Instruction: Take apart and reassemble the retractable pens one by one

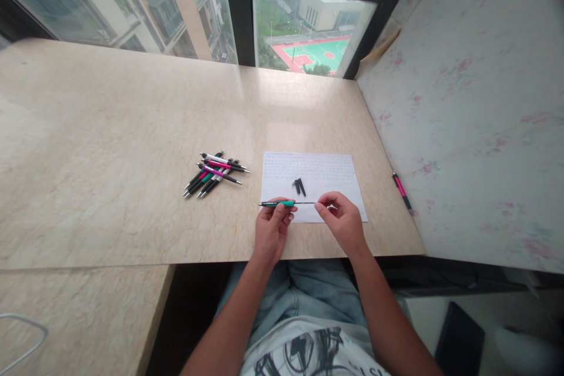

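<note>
My left hand (274, 228) is closed around a green pen barrel (282, 204) with a black clip end pointing left. A thin ink refill (305, 203) sticks out of the barrel's right end. Between thumb and fingertips, my right hand (340, 217) pinches the far end of that refill. Both hands are just above a sheet of paper (355, 188) with faint lines of writing. On the sheet, beyond the hands, lie small black pen parts (302, 187), one of them tapered.
A loose pile of pens (218, 173) with coloured barrels lies left of the paper. One pink and black pen (401, 191) rests by the papered wall (476, 129) on the right. The marble-patterned tabletop (110, 158) reaches back to the windows.
</note>
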Available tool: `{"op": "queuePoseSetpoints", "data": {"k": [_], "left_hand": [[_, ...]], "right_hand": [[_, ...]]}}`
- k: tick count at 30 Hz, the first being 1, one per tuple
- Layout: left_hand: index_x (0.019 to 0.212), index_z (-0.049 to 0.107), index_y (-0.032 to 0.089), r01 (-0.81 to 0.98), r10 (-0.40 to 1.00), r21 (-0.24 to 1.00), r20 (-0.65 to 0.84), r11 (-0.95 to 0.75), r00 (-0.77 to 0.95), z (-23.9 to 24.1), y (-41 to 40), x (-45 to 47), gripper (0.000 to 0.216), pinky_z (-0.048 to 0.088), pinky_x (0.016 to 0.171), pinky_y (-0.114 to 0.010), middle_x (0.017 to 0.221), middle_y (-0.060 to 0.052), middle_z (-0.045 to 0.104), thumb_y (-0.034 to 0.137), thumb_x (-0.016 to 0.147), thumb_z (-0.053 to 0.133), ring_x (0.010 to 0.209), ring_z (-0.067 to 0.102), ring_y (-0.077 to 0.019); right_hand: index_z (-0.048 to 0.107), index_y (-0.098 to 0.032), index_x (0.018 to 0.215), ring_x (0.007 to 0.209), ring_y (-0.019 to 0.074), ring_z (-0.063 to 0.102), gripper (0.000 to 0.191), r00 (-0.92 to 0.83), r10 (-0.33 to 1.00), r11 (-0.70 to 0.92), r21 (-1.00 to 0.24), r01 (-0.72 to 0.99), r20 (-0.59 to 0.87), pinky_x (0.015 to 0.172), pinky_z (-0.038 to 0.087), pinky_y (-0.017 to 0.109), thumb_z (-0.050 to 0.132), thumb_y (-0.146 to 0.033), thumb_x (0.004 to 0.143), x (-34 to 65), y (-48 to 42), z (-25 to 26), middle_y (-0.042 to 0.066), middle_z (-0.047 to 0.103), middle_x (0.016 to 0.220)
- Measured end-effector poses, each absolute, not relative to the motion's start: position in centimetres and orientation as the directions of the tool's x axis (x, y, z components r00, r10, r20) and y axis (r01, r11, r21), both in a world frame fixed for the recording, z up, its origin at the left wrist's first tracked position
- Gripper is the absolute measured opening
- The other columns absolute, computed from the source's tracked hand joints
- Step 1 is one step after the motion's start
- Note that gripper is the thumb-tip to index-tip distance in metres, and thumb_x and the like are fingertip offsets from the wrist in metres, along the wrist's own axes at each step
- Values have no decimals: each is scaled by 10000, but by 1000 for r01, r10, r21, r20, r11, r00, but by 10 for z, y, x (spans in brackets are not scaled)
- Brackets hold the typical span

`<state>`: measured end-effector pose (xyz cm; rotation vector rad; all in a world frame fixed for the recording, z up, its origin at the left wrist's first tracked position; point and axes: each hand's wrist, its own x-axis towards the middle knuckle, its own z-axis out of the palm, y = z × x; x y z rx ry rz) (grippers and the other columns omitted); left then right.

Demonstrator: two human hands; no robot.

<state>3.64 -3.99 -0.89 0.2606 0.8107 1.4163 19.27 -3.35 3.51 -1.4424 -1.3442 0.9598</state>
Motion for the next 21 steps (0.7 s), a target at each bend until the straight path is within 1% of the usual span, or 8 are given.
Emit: {"op": "queuePoseSetpoints", "data": {"k": [9, 11, 13, 15, 16, 19, 21], "left_hand": [[901, 689, 169, -773, 940, 603, -339, 196, -26, -7, -40, 36, 217, 483, 641, -206, 894, -49, 731, 293, 742, 772, 736, 677, -116], [901, 687, 172, -778, 939, 598, -343, 194, -29, -8, -40, 35, 217, 485, 644, -209, 894, -48, 732, 290, 741, 774, 735, 677, -116], [899, 685, 174, -781, 937, 596, -346, 186, -41, -8, -40, 35, 221, 488, 644, -213, 899, -49, 733, 295, 738, 775, 738, 677, -118], [899, 684, 172, -780, 938, 599, -345, 181, -46, -9, -40, 35, 224, 488, 640, -214, 904, -53, 732, 300, 739, 775, 739, 676, -119], [900, 684, 170, -778, 938, 602, -343, 182, -46, -9, -40, 35, 225, 487, 637, -216, 904, -55, 732, 302, 741, 773, 739, 676, -120], [903, 686, 168, -773, 939, 607, -340, 186, -41, -9, -40, 36, 220, 486, 635, -219, 899, -55, 730, 296, 745, 769, 737, 675, -122], [904, 687, 167, -772, 940, 607, -339, 188, -38, -8, -40, 36, 212, 484, 637, -218, 897, -54, 730, 291, 751, 764, 739, 676, -122]], "right_hand": [[619, -206, 831, 757, 171, 607, 149, 37, 999, 0, -967, 255, 10, 599, 495, 263, 640, -352, 811, 184, -32, 29, 38, 644, 810], [620, -206, 850, 758, 173, 615, 158, 22, 1000, 5, -961, 278, 11, 588, 492, 262, 631, -359, 814, 185, -31, 29, 42, 651, 823], [629, -206, 910, 755, 175, 624, 175, -22, 1000, 21, -939, 342, 14, 565, 483, 258, 627, -351, 811, 187, -29, 29, 51, 667, 868], [638, -207, 963, 737, 172, 622, 192, -65, 997, 62, -884, 463, 36, 557, 468, 262, 615, -318, 808, 190, -25, 28, 56, 677, 913], [641, -207, 971, 721, 169, 613, 187, -70, 996, 86, -837, 541, 56, 572, 465, 271, 602, -295, 812, 192, -23, 25, 55, 677, 918], [645, -205, 936, 690, 166, 580, 142, -18, 992, 96, -651, 753, 126, 659, 458, 307, 562, -249, 830, 191, -14, 16, 46, 661, 873], [641, -211, 936, 734, 183, 582, 133, 23, 989, 62, -549, 833, 146, 682, 444, 313, 565, -257, 838, 187, -8, 9, 48, 648, 875]]}}
